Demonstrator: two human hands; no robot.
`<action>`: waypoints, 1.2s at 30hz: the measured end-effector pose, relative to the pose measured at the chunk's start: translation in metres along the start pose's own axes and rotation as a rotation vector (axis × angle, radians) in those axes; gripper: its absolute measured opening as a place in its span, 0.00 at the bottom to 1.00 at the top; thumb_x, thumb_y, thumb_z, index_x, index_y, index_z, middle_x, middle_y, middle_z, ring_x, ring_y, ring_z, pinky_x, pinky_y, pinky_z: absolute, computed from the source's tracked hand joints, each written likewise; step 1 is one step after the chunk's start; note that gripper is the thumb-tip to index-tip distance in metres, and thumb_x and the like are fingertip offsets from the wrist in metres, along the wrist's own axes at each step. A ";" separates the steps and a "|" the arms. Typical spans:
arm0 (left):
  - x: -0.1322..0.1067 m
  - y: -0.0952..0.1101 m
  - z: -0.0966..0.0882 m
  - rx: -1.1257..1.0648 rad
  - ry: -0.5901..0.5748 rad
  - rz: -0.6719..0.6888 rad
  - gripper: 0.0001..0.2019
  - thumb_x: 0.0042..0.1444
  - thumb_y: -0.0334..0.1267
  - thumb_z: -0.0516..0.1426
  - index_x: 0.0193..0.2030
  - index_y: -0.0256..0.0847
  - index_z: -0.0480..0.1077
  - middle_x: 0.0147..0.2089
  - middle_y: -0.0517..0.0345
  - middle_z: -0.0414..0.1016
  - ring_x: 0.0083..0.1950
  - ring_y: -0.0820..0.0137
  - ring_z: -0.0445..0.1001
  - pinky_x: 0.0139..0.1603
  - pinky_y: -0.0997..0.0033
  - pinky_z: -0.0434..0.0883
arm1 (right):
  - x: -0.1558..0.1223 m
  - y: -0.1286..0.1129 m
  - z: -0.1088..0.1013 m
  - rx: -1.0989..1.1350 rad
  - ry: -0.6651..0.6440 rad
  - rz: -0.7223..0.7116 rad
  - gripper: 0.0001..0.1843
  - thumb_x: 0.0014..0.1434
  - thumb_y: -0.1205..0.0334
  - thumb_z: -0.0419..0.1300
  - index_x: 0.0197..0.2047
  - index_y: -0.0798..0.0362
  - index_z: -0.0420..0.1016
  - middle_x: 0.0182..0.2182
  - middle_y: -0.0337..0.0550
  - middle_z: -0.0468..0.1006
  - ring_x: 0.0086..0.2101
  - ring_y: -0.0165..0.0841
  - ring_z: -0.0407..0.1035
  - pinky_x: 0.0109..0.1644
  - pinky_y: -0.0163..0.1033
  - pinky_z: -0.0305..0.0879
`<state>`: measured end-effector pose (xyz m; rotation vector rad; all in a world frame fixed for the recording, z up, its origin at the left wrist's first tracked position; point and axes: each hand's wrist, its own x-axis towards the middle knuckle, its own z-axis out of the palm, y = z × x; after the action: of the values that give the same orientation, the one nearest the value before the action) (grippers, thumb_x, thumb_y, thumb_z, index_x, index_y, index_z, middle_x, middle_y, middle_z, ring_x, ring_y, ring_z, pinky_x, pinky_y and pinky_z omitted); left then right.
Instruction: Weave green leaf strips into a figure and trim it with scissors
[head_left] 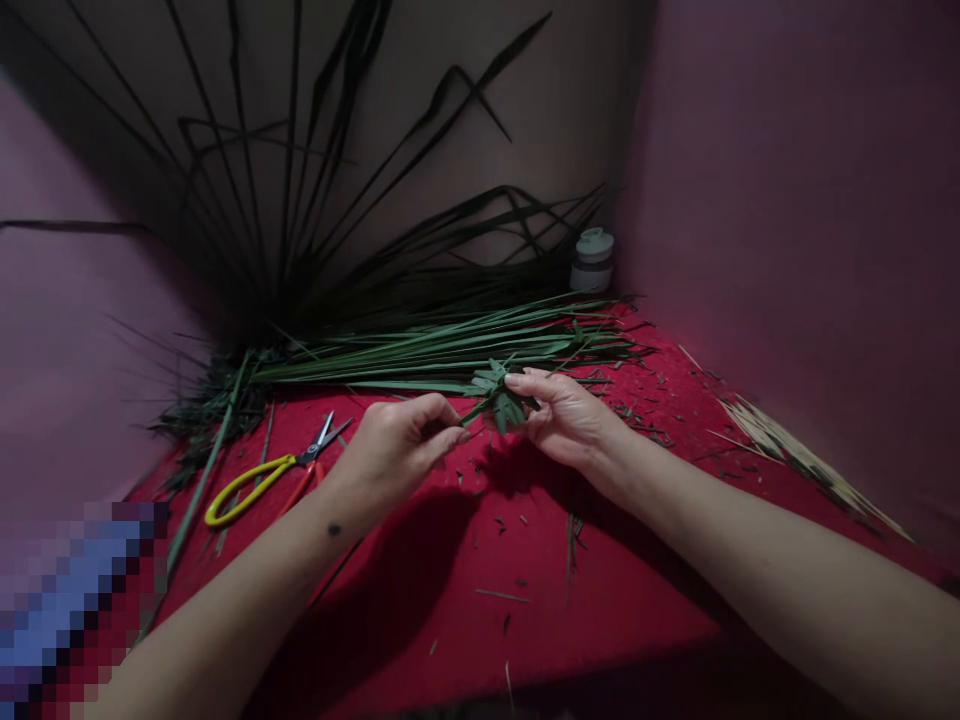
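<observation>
My right hand (564, 415) is closed around a small green folded-leaf piece (502, 398), thumb on top and fingers behind it. Several pointed leaf ends stick out of the piece. My left hand (401, 438) pinches a narrow leaf strip (472, 415) that runs from the piece's left side. Both hands are above the red cloth (480, 650). Left of my left hand lies a pair of scissors (255, 488) with yellow and orange-red handles, blades apart; my forearm partly covers it.
Behind the hands lies a bundle of long green leaves (420, 350), with darker leaves (292, 180) fanning up the wall. A white lidded jar (592, 262) stands at the back. Pale thin sticks (810, 455) lie along the right wall. Leaf scraps are scattered about.
</observation>
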<state>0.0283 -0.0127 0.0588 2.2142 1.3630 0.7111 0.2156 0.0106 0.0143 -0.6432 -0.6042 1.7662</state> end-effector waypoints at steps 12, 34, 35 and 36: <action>0.004 -0.004 0.013 -0.312 -0.055 -0.176 0.08 0.48 0.40 0.60 0.24 0.37 0.70 0.21 0.62 0.70 0.24 0.75 0.66 0.26 0.76 0.62 | -0.001 -0.002 -0.001 0.106 -0.025 0.070 0.11 0.47 0.72 0.63 0.29 0.53 0.64 0.25 0.33 0.76 0.27 0.31 0.72 0.41 0.49 0.72; -0.001 -0.006 0.023 -0.375 -0.135 -0.215 0.12 0.48 0.43 0.58 0.33 0.36 0.71 0.25 0.62 0.70 0.24 0.74 0.66 0.27 0.74 0.64 | -0.005 -0.004 0.004 0.195 -0.009 0.067 0.10 0.50 0.76 0.60 0.30 0.54 0.64 0.26 0.37 0.77 0.27 0.32 0.74 0.35 0.50 0.76; -0.006 -0.012 0.015 -0.313 -0.164 -0.216 0.13 0.50 0.45 0.57 0.36 0.36 0.71 0.28 0.60 0.73 0.28 0.71 0.69 0.30 0.73 0.67 | -0.005 -0.005 0.004 0.202 0.001 0.063 0.09 0.51 0.76 0.60 0.31 0.54 0.64 0.26 0.38 0.77 0.27 0.33 0.74 0.35 0.50 0.76; -0.013 -0.020 0.004 -0.225 -0.175 -0.216 0.15 0.52 0.47 0.55 0.39 0.37 0.70 0.32 0.57 0.75 0.32 0.69 0.72 0.34 0.71 0.69 | -0.005 -0.006 0.004 0.210 0.016 0.057 0.08 0.51 0.75 0.60 0.31 0.54 0.64 0.26 0.38 0.77 0.27 0.34 0.74 0.35 0.51 0.76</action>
<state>0.0126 -0.0166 0.0412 1.8741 1.3373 0.5494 0.2183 0.0072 0.0220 -0.5332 -0.3855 1.8464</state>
